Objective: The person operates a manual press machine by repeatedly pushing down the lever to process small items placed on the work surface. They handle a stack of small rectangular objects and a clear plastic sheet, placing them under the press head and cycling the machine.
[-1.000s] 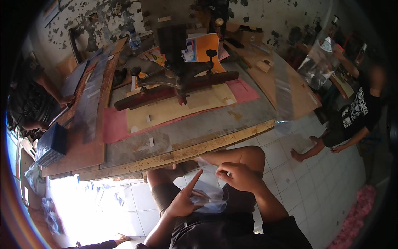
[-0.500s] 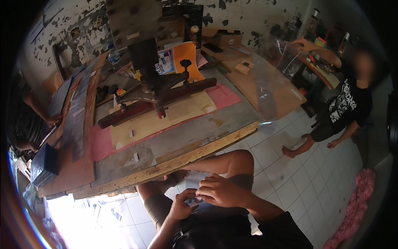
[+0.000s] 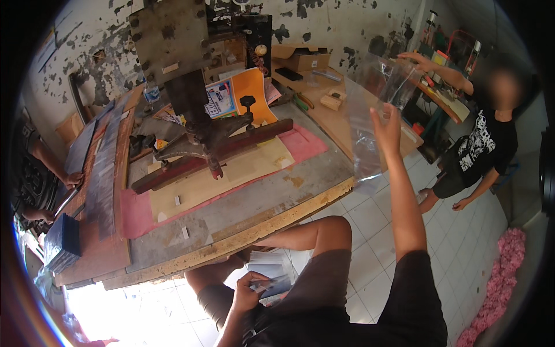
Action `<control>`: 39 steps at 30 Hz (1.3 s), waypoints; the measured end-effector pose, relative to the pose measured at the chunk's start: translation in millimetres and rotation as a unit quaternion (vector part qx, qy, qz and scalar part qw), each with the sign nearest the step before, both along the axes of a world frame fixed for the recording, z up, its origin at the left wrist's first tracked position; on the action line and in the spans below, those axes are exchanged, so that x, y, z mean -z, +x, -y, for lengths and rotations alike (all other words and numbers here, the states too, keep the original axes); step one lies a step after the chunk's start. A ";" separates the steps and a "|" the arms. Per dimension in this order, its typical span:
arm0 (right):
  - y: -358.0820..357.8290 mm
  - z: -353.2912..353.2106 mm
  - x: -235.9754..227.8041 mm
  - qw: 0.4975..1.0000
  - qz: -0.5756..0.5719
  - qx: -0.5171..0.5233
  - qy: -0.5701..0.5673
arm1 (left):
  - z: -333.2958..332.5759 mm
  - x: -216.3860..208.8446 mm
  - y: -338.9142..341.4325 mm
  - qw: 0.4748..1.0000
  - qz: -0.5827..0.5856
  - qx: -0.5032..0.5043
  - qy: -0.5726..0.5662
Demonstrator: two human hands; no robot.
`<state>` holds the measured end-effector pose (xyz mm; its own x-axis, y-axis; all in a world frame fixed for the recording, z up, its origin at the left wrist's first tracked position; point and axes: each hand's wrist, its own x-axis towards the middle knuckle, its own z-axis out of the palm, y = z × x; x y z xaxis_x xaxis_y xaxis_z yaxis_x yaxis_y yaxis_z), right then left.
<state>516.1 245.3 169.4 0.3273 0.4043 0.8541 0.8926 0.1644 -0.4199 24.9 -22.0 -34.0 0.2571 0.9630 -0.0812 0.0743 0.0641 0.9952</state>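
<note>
Down at my lap, my left hand [image 3: 247,292] is closed on flat, silvery plastic pieces [image 3: 278,285]; their exact kind is hard to make out. My right hand [image 3: 386,130] is raised over the right of the table with thumb and fingers apart. It is beside a large clear plastic sheet [image 3: 365,151] that hangs over the table's right part; whether the fingers touch it I cannot tell. A person in a black T-shirt [image 3: 478,139] stands at the right, one hand [image 3: 417,60] at the sheet's upper end.
A heavy press [image 3: 199,130] stands over yellow and pink sheets on the worktable [image 3: 254,199]. At far left, another person's hands [image 3: 72,180] are near a dark blue stack [image 3: 62,243]. A cardboard box [image 3: 303,59] sits behind; a pink heap [image 3: 500,277] lies at right.
My right hand has left the plastic pieces at my lap and moved up and to the right, toward the clear sheet. My left hand keeps its hold, slightly lower and further left.
</note>
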 end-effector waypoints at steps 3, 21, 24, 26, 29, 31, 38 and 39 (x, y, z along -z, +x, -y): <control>4.8 -33.4 -17.1 0.992 0.003 0.040 -0.121 | 4.4 13.6 -4.5 0.998 0.031 -0.027 -0.041; -185.5 47.9 -3.0 0.972 0.107 -0.208 0.029 | 9.1 -16.9 -21.3 0.998 -0.040 -0.049 0.018; -192.3 64.8 0.2 0.963 0.122 -0.241 0.022 | 13.4 -21.3 -22.6 0.997 -0.058 -0.049 0.022; -193.2 72.6 -3.4 0.946 0.168 -0.273 0.043 | 16.0 -18.4 -24.3 0.998 -0.041 -0.050 0.012; -156.1 66.2 -5.7 0.906 0.263 -0.267 0.197 | 18.9 -10.8 -24.2 0.998 0.023 -0.052 -0.019; -103.5 45.5 -19.9 0.942 0.158 -0.141 0.261 | 17.4 -12.5 -24.0 0.997 0.041 -0.052 -0.026; 51.6 -6.4 -9.6 0.828 -0.320 -0.423 -0.182 | 16.1 -2.8 -26.4 0.999 0.019 -0.046 0.005; 57.7 -10.8 3.7 0.803 -0.332 -0.438 -0.230 | 14.8 1.0 -25.2 0.998 0.030 -0.047 0.000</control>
<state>573.8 256.1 165.7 0.0672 0.9505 0.3034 0.0726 0.2986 -0.9516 -0.3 -36.8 -35.0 0.1694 0.9832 -0.0684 0.0080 0.0681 0.9976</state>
